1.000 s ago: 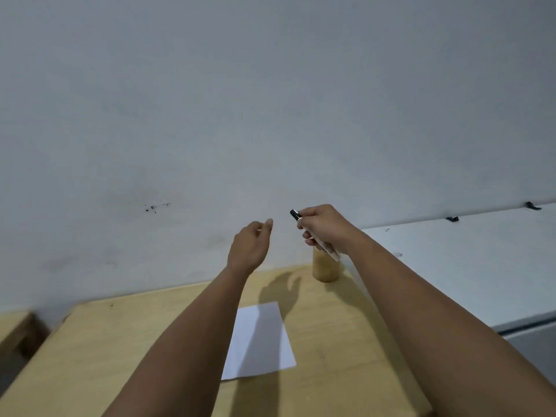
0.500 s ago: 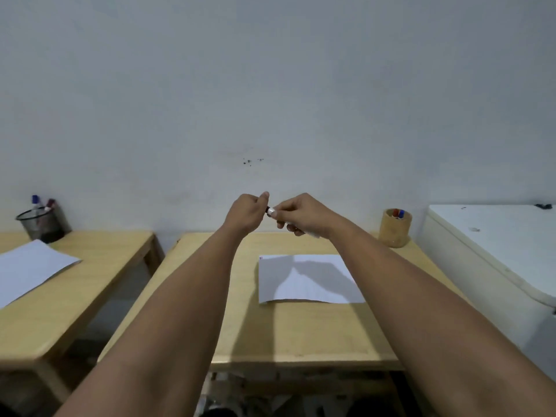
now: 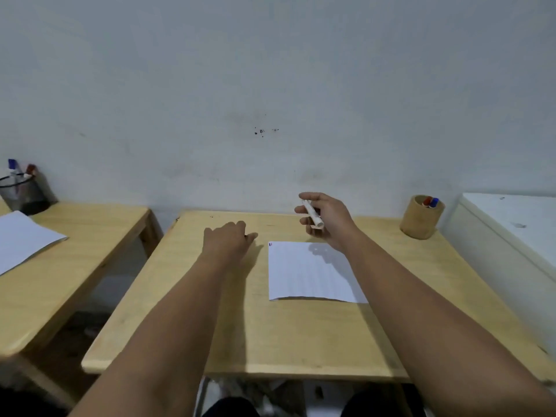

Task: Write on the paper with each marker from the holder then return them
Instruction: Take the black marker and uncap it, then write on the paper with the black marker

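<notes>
My right hand (image 3: 328, 218) holds a white marker (image 3: 313, 214) above the far edge of the white paper (image 3: 310, 275), with the marker's blunt end towards me. The paper lies on the wooden table (image 3: 270, 332) and has small red and blue marks at its top-left corner (image 3: 270, 244). My left hand (image 3: 227, 240) rests on the table left of the paper, fingers curled, with a small dark piece, apparently the marker's cap, at its fingertips (image 3: 246, 235). A round wooden holder (image 3: 419, 221) at the table's far right corner contains a red marker (image 3: 426, 201) and a blue one (image 3: 433, 202).
A white cabinet (image 3: 511, 236) stands against the table's right side. A second wooden table (image 3: 60, 266) on the left carries a sheet of paper (image 3: 21, 239) and a black mesh cup (image 3: 22, 192) with pens. A wall closes off the far side.
The view tilted down to the table. My hands came together at the marker's cap, then parted. My left hand dropped to the table and my right hand kept the marker.
</notes>
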### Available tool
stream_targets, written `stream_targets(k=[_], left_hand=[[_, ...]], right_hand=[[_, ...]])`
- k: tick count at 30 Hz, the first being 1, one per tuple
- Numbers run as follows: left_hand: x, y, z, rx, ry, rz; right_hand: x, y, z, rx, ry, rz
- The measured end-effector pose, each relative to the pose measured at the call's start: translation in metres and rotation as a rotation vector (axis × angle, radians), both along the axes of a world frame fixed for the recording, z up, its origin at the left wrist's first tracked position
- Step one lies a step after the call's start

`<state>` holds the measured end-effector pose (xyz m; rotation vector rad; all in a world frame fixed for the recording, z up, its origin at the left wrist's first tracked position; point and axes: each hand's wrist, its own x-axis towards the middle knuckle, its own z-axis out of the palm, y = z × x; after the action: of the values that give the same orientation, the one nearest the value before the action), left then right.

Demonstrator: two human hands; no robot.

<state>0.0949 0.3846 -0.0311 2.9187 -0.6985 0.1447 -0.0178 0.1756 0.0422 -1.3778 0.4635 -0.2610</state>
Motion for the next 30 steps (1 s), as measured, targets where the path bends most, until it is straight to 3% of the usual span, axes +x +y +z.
stream_targets(k=[5, 17, 22, 30], left_hand=[[0.008, -0.012, -0.035, 0.062, -0.113, -0.041], [-0.035, 0.009, -0.038, -0.406, -0.22, -0.093], [-0.066, 0.015, -0.034, -0.236, 0.104, -0.075], [-0.065, 0.027, -0.031, -0.052, 0.179, 0.01]], right_hand=[[0.019, -0.019, -0.025, 0.201, -0.03, 0.009], [0.028, -0.003, -0.038, -0.03, -0.057, -0.191], [0.022, 0.013, -0.044, -0.111, -0.058, -0.131], [0.027, 0.04, -0.065, -0.297, -0.026, -0.079]])
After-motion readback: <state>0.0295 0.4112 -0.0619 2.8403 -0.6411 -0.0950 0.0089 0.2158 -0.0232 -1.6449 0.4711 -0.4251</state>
